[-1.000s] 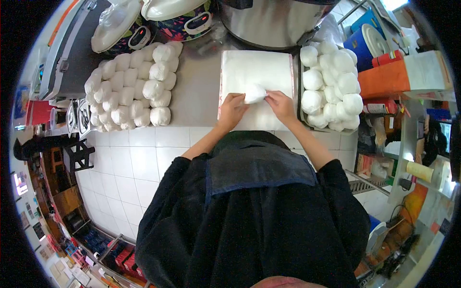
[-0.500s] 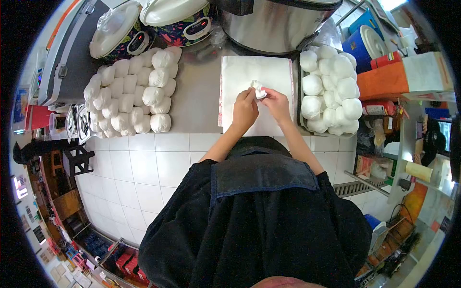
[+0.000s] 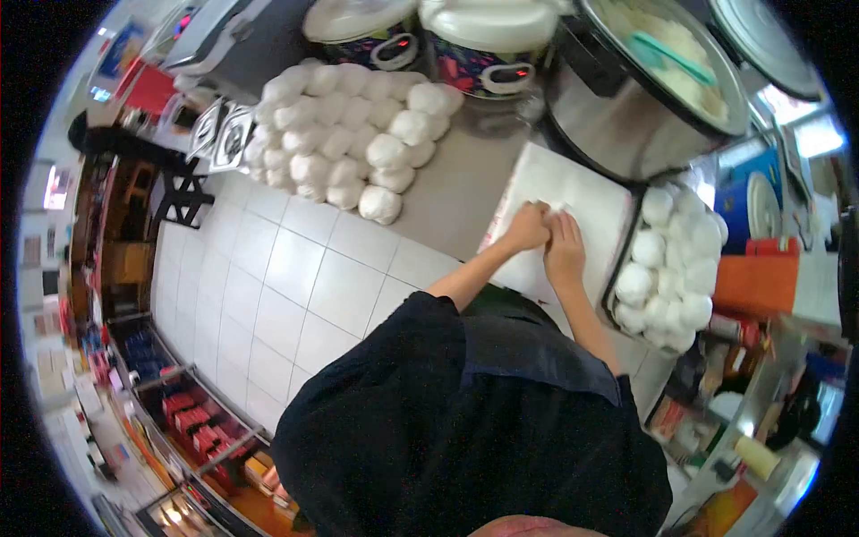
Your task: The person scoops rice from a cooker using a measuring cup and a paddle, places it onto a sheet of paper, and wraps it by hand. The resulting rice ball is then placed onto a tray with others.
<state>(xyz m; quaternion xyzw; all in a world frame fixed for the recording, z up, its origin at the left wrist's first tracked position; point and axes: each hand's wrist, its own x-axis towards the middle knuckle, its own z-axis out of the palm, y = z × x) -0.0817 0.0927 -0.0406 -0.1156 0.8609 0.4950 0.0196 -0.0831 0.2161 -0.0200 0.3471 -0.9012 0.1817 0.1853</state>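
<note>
My left hand [image 3: 529, 225] is closed, its fingers curled around white paper [image 3: 553, 212] at the middle of a paper stack. Close beside it, my right hand [image 3: 565, 243] has its fingers pressed together on the same paper. Most of that paper is hidden by the fingers, and any content cannot be made out. Beneath both hands lies the stack of white sheets [image 3: 573, 183]. To the right, a dark tray [image 3: 616, 285] is filled with round white wrapped bundles [image 3: 634, 283]. A larger pile of similar bundles [image 3: 335, 134] sits at the left on the metal counter [image 3: 465, 192].
A large steel cooker [image 3: 599, 116] stands open behind the stack, with white rice-like food and a teal paddle [image 3: 671, 58] inside. Two patterned pots [image 3: 488, 31] with white lids are further left. White floor tiles [image 3: 295, 259] lie below the counter's edge.
The view has turned and shifted, so the counter appears tilted and the open cooker shows. My hands have come closer together, and the crumpled white paper between them is now mostly covered.
</note>
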